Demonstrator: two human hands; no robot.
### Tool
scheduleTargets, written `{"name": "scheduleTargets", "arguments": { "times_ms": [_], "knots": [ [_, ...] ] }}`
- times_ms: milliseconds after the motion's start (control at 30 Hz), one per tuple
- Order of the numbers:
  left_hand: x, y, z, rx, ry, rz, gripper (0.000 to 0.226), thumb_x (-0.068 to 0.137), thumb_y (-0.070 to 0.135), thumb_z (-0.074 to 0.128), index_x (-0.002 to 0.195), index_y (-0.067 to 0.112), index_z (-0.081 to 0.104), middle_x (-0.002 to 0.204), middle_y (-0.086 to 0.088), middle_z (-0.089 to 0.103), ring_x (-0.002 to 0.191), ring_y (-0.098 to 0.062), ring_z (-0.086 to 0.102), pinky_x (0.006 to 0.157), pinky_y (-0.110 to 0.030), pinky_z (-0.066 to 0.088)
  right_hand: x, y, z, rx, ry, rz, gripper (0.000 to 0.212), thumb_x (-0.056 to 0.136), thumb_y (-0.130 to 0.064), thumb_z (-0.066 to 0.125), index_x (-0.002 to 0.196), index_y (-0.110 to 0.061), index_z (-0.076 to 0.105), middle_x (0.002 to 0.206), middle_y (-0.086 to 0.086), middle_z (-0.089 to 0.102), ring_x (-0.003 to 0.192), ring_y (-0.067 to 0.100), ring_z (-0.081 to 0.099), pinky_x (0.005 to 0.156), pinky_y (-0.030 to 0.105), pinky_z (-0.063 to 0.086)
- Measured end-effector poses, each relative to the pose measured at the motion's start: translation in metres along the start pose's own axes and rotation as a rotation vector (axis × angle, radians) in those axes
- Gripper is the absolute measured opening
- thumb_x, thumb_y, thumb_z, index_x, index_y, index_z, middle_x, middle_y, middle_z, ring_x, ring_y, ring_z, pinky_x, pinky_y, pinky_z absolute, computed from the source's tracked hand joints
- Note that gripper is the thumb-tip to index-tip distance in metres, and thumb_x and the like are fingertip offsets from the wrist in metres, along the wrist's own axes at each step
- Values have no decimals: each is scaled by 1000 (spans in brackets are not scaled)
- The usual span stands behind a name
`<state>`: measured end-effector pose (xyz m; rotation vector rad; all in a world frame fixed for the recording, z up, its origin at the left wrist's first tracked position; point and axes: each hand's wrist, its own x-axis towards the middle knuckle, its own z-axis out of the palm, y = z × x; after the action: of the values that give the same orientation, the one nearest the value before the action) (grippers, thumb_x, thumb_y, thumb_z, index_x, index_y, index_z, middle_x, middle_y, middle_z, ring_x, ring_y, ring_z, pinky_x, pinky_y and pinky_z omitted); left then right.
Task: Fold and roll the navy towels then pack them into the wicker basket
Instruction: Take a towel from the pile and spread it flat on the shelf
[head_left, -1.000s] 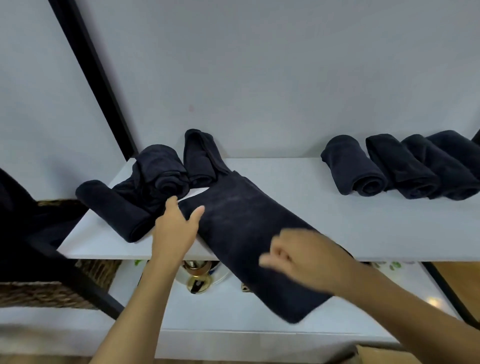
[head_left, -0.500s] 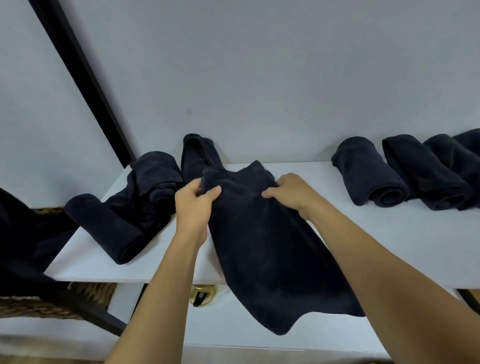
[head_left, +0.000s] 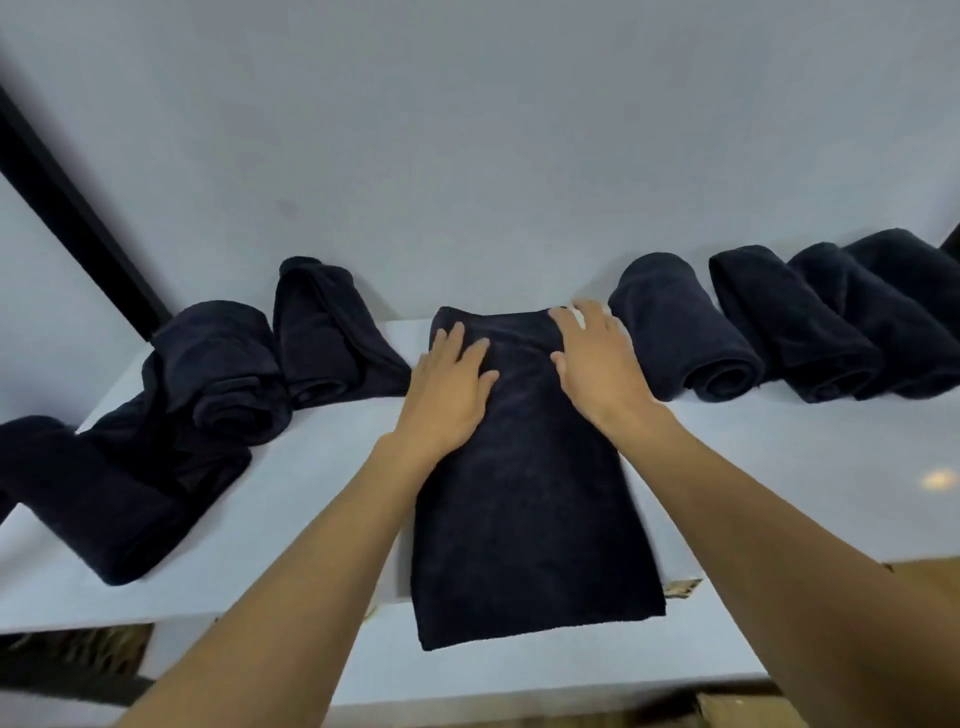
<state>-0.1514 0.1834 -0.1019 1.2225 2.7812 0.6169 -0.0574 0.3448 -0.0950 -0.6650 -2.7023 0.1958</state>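
Folded navy towel (head_left: 524, 493) lies flat under both hands' fingers (head_left: 470, 353).

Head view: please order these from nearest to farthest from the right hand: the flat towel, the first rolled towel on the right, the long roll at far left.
1. The flat towel, centre: the right hand rests on its far corner.
2. The first rolled towel, just right of that hand.
3. The long roll, far left.

Soft even light, lamp glare on shelf (head_left: 939, 478), wide-angle bowing
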Motion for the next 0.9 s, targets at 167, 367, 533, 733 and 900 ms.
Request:
{"name": "scheduleTargets", "arguments": {
  "times_ms": [167, 367, 533, 733, 900],
  "knots": [
    [-90, 3, -2, 147, -148, 117, 64, 102, 53, 16, 157, 22, 10, 165, -1, -1, 151, -19, -9, 122, -41, -2, -59, 3, -11, 52, -236, -251, 48, 101, -6, 37, 146, -18, 43, 156, 2, 35, 145, 22, 29, 115, 35, 26],
    [-199, -3, -9, 108, -73, 339, 78, 92, 73, 23, 155, 28, 21, 163, 6, 8, 151, -14, -3, 122, -31, -2, -164, 6, -49, 165, -232, -312, 48, 98, -2, 40, 139, -23, 54, 149, -7, 45, 142, 14, 36, 115, 37, 33],
    [-243, -12, 22, 181, 220, 475, 67, 84, 46, 67, 141, 20, 44, 149, -10, 42, 138, -30, 39, 110, -46, 39, -233, -2, -52, 259, 95, -151, 26, 93, -10, 62, 118, -17, 67, 119, -5, 63, 110, 12, 56, 96, 24, 41],
    [-257, 22, 29, -638, 386, -222, 26, 88, 28, 70, 103, 20, 50, 101, 9, 58, 90, -9, 58, 73, -6, 46, -262, -27, -38, 683, 151, 443, 33, 87, -33, 71, 109, -24, 49, 109, -10, 52, 96, 6, 55, 78, 22, 49],
    [-254, 28, 23, -889, 305, -347, 23, 91, 18, 67, 93, 21, 44, 95, 1, 64, 92, -10, 66, 66, -8, 49, -267, -32, -36, 1035, 26, 517, 26, 91, -22, 67, 104, -24, 45, 102, -14, 65, 101, 10, 65, 83, 27, 55]
  ]
}}
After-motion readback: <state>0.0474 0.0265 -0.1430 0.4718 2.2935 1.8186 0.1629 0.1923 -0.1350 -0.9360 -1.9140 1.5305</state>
